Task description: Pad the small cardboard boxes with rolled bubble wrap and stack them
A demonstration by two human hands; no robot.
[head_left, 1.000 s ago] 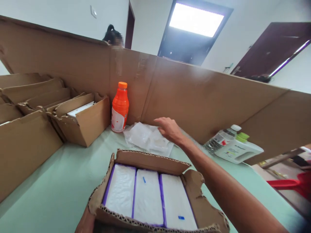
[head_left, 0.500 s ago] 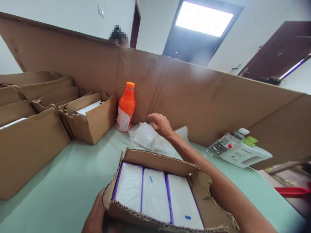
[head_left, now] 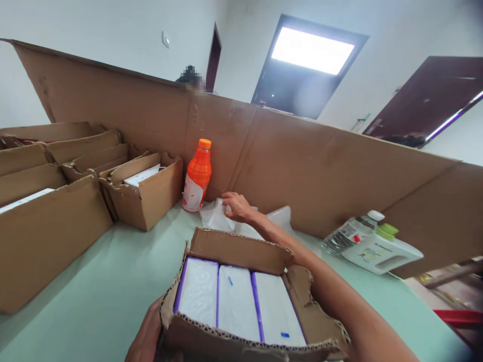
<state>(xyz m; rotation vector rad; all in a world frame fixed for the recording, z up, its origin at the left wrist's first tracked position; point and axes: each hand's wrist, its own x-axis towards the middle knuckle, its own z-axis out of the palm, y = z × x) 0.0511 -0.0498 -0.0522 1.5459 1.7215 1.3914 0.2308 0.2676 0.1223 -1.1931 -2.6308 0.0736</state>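
Note:
A cut-open cardboard box (head_left: 241,247) sits tilted close to me, holding three white packs with purple edges (head_left: 237,299), which look like tissue packs. My left hand (head_left: 145,332) grips its left side; the fingers are partly hidden beneath it. Past the far side of the box reaches my right hand (head_left: 238,207), its fingers curled onto a clear plastic bag (head_left: 215,217) that lies crumpled by the cardboard wall. Just left of that hand stands an orange bottle (head_left: 199,173) with a white label.
Several cardboard boxes (head_left: 162,193) stand on the left of the pale green table (head_left: 94,271). A clear water bottle (head_left: 349,234) and a white jug with a green cap (head_left: 385,254) lean at right. Behind runs a tall cardboard wall (head_left: 302,166); a person's head (head_left: 190,78) shows above it.
My right hand has come down and slightly left onto the plastic bag, its fingers closing on it. The view has tilted up a little. My left hand stays on the box.

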